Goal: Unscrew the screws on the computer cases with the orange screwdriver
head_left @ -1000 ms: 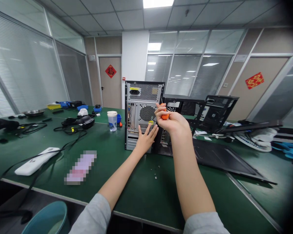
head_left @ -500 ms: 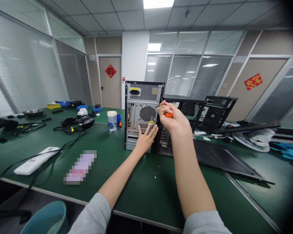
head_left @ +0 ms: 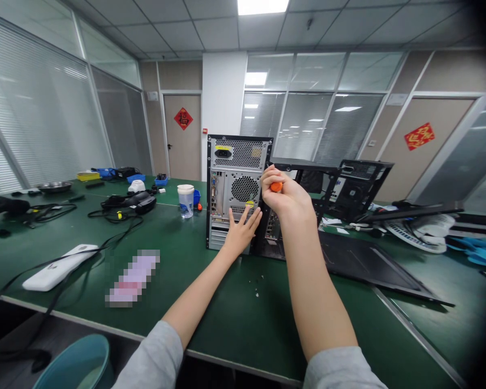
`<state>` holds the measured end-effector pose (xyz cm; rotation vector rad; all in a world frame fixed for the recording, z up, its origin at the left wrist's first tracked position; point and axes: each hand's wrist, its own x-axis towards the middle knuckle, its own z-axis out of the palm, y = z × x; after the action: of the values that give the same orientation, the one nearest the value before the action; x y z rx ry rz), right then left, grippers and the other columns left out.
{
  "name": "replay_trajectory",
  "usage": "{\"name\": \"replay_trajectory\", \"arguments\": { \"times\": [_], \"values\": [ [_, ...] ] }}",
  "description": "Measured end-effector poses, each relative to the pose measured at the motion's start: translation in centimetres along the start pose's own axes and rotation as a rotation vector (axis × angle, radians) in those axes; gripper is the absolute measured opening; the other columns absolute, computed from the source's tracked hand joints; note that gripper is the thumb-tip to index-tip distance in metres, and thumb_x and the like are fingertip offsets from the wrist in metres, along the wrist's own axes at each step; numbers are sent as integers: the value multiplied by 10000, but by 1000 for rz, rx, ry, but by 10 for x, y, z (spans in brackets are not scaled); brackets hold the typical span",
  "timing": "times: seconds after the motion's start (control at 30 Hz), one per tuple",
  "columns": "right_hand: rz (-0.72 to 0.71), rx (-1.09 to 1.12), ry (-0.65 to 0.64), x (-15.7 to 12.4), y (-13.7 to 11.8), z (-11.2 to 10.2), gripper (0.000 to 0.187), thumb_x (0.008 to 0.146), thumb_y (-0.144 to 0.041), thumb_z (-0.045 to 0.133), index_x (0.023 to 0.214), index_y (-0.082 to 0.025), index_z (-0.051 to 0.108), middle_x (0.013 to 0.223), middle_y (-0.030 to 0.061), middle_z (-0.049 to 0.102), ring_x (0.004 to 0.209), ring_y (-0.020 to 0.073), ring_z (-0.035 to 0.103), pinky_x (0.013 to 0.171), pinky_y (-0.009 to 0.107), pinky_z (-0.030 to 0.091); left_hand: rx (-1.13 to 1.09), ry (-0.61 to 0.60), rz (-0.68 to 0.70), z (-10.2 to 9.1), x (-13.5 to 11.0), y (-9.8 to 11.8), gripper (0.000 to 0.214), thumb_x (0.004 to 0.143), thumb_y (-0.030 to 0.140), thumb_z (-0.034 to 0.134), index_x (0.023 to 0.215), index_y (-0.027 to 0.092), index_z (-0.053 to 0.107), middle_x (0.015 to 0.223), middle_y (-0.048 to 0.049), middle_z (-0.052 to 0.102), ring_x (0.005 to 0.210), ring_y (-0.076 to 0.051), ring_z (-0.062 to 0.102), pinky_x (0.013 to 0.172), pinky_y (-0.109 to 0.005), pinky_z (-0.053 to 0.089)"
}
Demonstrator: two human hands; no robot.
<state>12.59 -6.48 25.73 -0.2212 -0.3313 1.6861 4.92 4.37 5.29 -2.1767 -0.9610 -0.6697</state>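
A computer tower point(head_left: 238, 175) stands upright, its metal back panel with fan grille and power socket facing me. My left hand point(head_left: 240, 233) lies with fingers spread against the lower part of that panel. Wrapped in the fingers of my right hand point(head_left: 288, 199) is a screwdriver point(head_left: 276, 187), of which the orange handle end shows. This hand is at the tower's right edge, at about the height of the fan grille. My fingers mostly cover the screwdriver's shaft, and I cannot see whether its tip touches a screw.
Right of the tower, a black side panel point(head_left: 372, 262) lies flat on the green table point(head_left: 227, 324). A second computer case point(head_left: 354, 189) stands behind it. A plastic cup point(head_left: 186, 202), a white power strip point(head_left: 59, 268) and black cables are on the left.
My right hand has turned slightly, and the orange handle end has shifted a little left and up. My left hand keeps its place on the panel.
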Motion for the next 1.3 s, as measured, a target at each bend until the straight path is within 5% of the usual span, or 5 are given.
{"name": "replay_trajectory", "arguments": {
  "times": [0.47, 0.77, 1.3],
  "values": [
    [-63, 35, -34, -3, 2, 1, 344, 968, -130, 186, 782, -194, 468, 483, -104, 398, 306, -6, 371, 301, 3, 276, 23, 37, 3, 0, 0, -1, 690, 903, 302, 519, 1485, 195, 162, 1555, 0, -4, 1382, -263, -263, 1006, -767, -43],
    [32, 72, -109, 5, -3, -10, 283, 950, -86, 222, 766, -208, 400, 446, -113, 383, 309, 7, 380, 296, 33, 292, 15, 21, 6, -1, 0, -1, 682, 901, 301, 531, 1481, 213, 182, 1560, -29, 73, 1395, -267, -225, 1007, -777, -11],
    [-83, -34, -25, -6, 4, 5, 347, 942, -33, 167, 712, -196, 371, 440, -114, 347, 311, -15, 344, 314, 6, 237, 48, 35, 4, 1, 0, -2, 702, 906, 347, 514, 1488, 201, 149, 1553, 11, -35, 1378, -267, -272, 1009, -777, 13]
  ]
}}
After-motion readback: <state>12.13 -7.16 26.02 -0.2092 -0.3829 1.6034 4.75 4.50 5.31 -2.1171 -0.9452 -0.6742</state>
